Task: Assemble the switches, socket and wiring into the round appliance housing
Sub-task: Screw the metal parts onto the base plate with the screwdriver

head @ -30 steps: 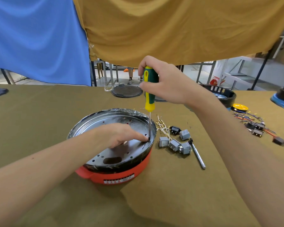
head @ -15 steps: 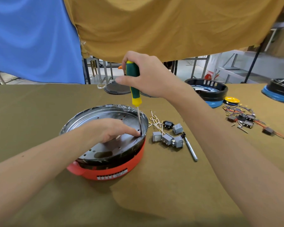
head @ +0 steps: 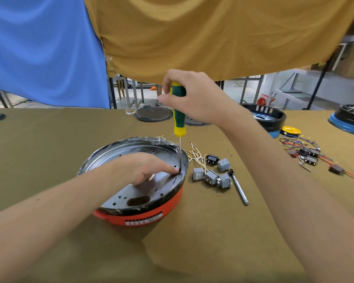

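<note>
Blue cloth hangs at the far left behind the bench, with a mustard-yellow cloth beside it across the rest of the backdrop. Olive-brown fabric covers the table below them. Near the middle of it sits the round appliance housing with an orange-red plastic shell, a black rim and a perforated silver metal plate set inside. The left hand lies on that plate, fingers fairly straight, its index fingertip pressed down just beside the tip of the screwdriver; whether it pinches a screw there is too small to tell. The green-and-yellow-handled screwdriver stands nearly upright, its thin steel shaft reaching down to the plate near the right rim. The right hand grips the handle from above, fingers and thumb curled round it. Just right of the housing lie a bundle of pale wires with gold terminals, a small black socket and four grey rectangular switches, close together, with a silver metal tool bit beside them. Behind, a flat dark round lid rests near the far table edge. Further right stand a black-and-blue round housing, a yellow tape roll, and a scatter of dark switches with red and blue wires. A second black-and-blue housing sits at the far right edge.
</note>
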Available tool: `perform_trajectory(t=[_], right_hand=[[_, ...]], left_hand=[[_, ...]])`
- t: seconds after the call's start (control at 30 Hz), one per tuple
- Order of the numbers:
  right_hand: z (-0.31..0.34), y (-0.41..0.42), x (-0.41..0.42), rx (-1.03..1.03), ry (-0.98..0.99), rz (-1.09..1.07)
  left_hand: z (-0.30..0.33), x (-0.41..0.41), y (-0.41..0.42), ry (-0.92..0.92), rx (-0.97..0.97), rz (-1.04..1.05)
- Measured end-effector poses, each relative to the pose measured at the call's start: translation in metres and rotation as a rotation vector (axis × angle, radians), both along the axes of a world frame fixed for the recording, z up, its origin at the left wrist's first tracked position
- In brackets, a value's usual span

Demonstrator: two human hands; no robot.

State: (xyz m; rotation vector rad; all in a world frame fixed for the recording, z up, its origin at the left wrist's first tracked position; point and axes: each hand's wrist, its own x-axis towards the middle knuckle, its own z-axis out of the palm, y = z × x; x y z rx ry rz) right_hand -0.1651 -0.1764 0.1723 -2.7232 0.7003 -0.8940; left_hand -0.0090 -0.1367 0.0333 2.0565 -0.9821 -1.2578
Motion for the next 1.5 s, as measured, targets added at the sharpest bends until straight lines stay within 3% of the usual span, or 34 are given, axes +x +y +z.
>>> perform_trajectory(t=[0.07,0.2,0.33,0.5,0.63,0.77,0.93,1.07,1.2,1.37,1.5], right_hand=[[-0.001,0.001,0.002,-0.093,0.034,-0.106],[0.002,0.002,-0.001,0.130,0.006,0.043],[-0.002,0.002,0.000,-0.060,0.001,-0.084],[0.000,0.001,-0.007,0.164,-0.021,0.069],[-0.004,0.001,-0.006,-0.021,-0.036,-0.054],[-0.001,0.000,-0.010,0.137,-0.020,0.060],[-0.003,0.000,-0.005,-0.035,-0.005,-0.058],[-0.001,-0.002,-0.009,0.115,-0.001,0.054],[-0.002,0.000,-0.008,-0.039,0.011,-0.046],[0.001,-0.002,-0.010,0.100,0.047,0.049],[0.001,-0.003,-0.011,-0.033,0.052,-0.067]], left_hand=[[0.000,-0.001,0.000,0.002,-0.009,0.003],[-0.001,0.000,-0.001,0.006,-0.020,0.010],[-0.004,0.001,-0.001,0.020,-0.018,0.018],[-0.005,0.001,-0.001,0.021,-0.029,0.039],[-0.005,-0.001,0.000,0.021,-0.026,0.025],[-0.005,0.000,0.001,0.001,-0.026,0.022],[-0.007,-0.002,0.003,-0.038,-0.036,-0.004],[-0.006,-0.003,0.005,-0.068,-0.056,-0.005],[-0.003,-0.003,0.007,-0.091,-0.035,-0.028],[-0.001,-0.002,0.009,-0.121,-0.026,-0.046],[-0.001,-0.003,0.010,-0.142,-0.015,-0.055]])
